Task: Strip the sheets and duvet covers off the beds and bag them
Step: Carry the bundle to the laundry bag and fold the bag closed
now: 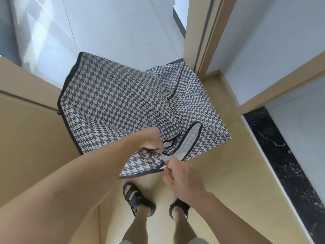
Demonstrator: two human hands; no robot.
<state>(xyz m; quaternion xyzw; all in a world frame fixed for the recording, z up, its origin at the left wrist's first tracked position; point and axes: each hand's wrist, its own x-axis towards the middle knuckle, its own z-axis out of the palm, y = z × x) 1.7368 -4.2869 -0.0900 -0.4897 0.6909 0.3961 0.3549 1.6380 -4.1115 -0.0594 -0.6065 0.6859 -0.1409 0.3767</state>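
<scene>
both hands (182,175) on bag (112,103) edge

**Both hands on the bag edge**

The left arm, bare, comes in from 8 o'clock and reaches up to the middle of the view. Its wrist is bent downward, and the left hand (151,139) curls its fingers into the near edge of the bag (114,95); the fingertips are partly hidden by the cloth. The right arm enters from 5 o'clock. The right hand (182,175) shows its back to the camera and pinches the same edge between thumb and forefinger, just at 4 o'clock of the left hand.
</scene>
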